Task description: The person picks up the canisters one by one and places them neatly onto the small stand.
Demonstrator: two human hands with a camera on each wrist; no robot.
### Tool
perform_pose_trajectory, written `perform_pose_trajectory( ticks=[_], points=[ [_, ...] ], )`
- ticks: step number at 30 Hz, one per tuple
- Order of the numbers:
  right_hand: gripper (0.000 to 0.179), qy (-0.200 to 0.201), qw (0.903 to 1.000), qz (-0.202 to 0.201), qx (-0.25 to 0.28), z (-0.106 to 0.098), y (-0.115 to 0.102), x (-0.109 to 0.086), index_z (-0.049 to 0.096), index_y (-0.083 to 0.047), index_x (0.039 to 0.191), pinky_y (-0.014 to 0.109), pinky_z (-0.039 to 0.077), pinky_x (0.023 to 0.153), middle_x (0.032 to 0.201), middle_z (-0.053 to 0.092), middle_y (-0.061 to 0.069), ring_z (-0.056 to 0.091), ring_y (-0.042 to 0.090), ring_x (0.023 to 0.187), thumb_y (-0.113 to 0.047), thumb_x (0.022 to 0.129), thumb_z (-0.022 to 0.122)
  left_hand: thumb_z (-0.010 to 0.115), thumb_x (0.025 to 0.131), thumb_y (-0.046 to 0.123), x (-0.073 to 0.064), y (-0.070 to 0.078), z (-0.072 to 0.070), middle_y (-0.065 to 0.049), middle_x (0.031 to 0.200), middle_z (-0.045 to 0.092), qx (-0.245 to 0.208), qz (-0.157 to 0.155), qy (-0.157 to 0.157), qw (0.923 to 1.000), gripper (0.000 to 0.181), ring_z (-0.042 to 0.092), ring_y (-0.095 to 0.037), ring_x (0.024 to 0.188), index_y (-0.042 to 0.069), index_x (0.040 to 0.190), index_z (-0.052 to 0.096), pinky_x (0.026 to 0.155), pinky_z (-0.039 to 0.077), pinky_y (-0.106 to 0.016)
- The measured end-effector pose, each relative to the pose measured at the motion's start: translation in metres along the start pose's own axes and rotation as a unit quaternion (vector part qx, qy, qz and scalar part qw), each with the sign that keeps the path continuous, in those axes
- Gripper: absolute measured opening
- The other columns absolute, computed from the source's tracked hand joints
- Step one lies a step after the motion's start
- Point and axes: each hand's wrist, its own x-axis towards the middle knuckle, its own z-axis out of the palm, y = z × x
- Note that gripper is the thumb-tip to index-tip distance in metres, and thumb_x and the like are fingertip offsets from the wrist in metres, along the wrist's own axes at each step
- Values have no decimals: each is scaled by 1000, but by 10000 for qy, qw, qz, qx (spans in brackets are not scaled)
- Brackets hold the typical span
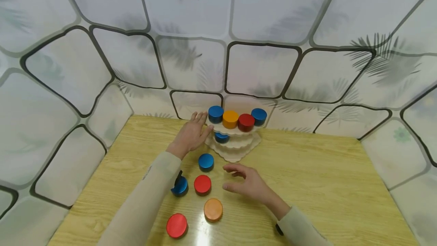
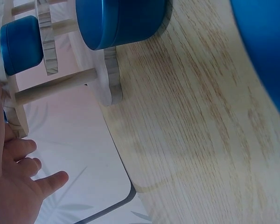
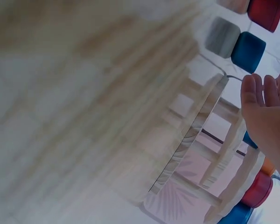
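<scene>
A three-tier wooden stand [image 1: 233, 155] with scalloped edges stands near the back of the table. Its top tier carries two blue round tins, an orange tin [image 1: 230, 120] and a red tin [image 1: 246, 123]; another blue tin [image 1: 222, 137] sits on the tier below. My left hand [image 1: 189, 134] is at the left edge of the top tier, fingers extended, beside a blue tin [image 1: 216, 114]. My right hand [image 1: 250, 183] hovers in front of the stand with thumb and fingers apart, holding nothing. Closest to it on the table are a blue tin [image 1: 206, 161] and a red tin [image 1: 203, 184].
Nearer the front stand an orange tin [image 1: 213, 210] and a red tin [image 1: 177, 225]. Another blue tin [image 1: 180, 186] is partly covered by the left sleeve [image 1: 143, 196]. A patterned wall [image 1: 191, 63] rises right behind the wooden table [image 1: 327, 177].
</scene>
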Motion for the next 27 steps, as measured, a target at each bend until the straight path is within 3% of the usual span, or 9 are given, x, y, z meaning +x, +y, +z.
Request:
perform_pose_trajectory(
  ticks=[6,16,27],
  points=[
    [60,-472,9988,-133,-25,3,-1,-7,61,-6,146,49,49,116,148,64,10,59,30,136,-26,93,83,31,114,51,0,0,0,-23,173,22,20,3,8,10000,74,16,-44,163,3,168,17,129,28,-58],
    [58,-1176,9929,78,-158,9,-2,-16,64,-13,145,44,47,119,147,65,2,58,27,139,-29,92,84,31,115,52,-1,1,-1,-22,174,21,21,-31,-20,10000,74,15,-43,163,3,168,16,129,27,-57],
    [63,-1521,9858,-26,-715,19,2,-19,65,-24,145,31,44,119,143,65,-14,57,9,137,-44,88,86,31,115,51,-1,2,-1,-24,173,23,47,-32,-38,10000,74,16,-43,163,3,168,17,129,27,-57]
  ],
)
